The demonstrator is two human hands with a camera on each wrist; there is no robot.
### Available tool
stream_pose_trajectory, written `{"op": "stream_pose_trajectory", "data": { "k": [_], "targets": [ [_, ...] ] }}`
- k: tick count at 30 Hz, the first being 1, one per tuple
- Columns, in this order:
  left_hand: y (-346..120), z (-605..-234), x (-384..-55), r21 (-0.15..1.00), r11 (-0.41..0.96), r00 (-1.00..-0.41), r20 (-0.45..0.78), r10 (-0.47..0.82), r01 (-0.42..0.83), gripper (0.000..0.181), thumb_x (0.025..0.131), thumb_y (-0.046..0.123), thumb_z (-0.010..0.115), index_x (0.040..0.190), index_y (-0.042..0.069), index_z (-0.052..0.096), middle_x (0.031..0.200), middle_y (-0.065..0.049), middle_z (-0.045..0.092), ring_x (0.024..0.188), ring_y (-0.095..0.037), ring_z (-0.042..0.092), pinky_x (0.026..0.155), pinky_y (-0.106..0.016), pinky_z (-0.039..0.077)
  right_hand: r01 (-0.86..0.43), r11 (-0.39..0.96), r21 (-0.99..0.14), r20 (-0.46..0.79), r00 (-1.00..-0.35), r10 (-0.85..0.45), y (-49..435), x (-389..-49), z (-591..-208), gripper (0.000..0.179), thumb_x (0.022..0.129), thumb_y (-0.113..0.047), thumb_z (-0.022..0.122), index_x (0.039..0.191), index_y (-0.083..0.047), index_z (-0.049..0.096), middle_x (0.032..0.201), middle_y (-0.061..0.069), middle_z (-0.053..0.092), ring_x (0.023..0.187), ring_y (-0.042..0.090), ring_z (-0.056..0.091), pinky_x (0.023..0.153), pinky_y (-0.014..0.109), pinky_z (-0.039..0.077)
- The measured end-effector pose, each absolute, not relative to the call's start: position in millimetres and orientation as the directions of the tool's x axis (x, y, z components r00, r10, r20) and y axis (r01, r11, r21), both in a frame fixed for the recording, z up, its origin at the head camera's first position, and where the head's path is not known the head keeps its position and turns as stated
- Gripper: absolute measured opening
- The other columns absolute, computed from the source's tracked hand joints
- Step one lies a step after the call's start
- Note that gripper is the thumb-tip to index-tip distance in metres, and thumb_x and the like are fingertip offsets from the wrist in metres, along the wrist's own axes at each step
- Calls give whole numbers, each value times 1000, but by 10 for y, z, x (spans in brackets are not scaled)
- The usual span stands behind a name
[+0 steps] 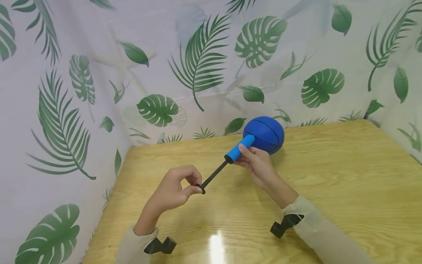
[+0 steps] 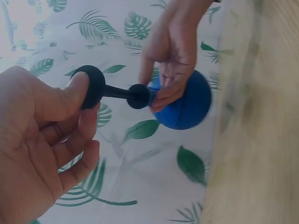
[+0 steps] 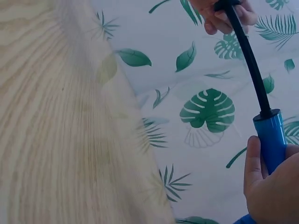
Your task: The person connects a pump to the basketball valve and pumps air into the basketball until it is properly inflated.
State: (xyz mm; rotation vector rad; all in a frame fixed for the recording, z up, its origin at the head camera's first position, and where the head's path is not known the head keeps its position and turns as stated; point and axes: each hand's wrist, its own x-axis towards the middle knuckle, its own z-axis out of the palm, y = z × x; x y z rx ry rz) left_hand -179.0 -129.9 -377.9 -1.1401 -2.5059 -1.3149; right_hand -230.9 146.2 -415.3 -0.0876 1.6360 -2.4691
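A blue hand pump (image 1: 239,150) slants across the middle of the head view, its black rod (image 1: 215,173) drawn out of the barrel. My right hand (image 1: 258,167) grips the blue barrel, thumb along its upper side. With thumb and fingers my left hand (image 1: 179,186) pinches the round black handle (image 2: 95,87) at the rod's end. Behind the barrel's far tip is a blue ball (image 1: 266,132) with black seam lines; the tip overlaps it in the head view. In the right wrist view the rod (image 3: 250,60) runs up from the barrel to the left hand.
A wooden table (image 1: 346,176) spans the space below the hands. Behind it and at the left hangs a white cloth (image 1: 211,121) printed with green leaves. Each wrist carries a black camera mount, such as the right one (image 1: 286,224).
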Motion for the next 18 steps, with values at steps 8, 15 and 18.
{"op": "stream_pose_trajectory", "data": {
  "k": [8, 15, 18],
  "targets": [
    [-1161, -3983, -1896, 698, 414, -765, 303, 569, 584, 20, 85, -1, 79, 85, 13, 64, 82, 2, 64, 73, -7, 59, 72, -26, 55, 265, -406, -874, -211, -962, -174, 1524, -2369, -4311, 55, 107, -23, 51, 146, 14, 37, 94, 0, 70, 90, 10, 71, 88, 23, 59],
    [-1093, -4030, -1945, 650, 500, -791, 277, 545, 572, 23, 84, 2, 81, 83, 16, 63, 80, 5, 64, 73, -5, 59, 72, -25, 54, 263, -373, -890, -215, -963, -164, 1479, -2340, -4383, 55, 107, -23, 52, 145, 15, 38, 93, -2, 70, 88, 8, 70, 87, 22, 58],
    [-1029, -4076, -1996, 629, 531, -799, 266, 540, 568, 24, 83, 3, 82, 82, 17, 63, 78, 7, 64, 73, -4, 59, 72, -24, 54, 285, -332, -899, -232, -954, -190, 1408, -2301, -4412, 57, 108, -23, 51, 147, 16, 36, 95, -2, 70, 89, 7, 70, 89, 21, 58]
  ]
}}
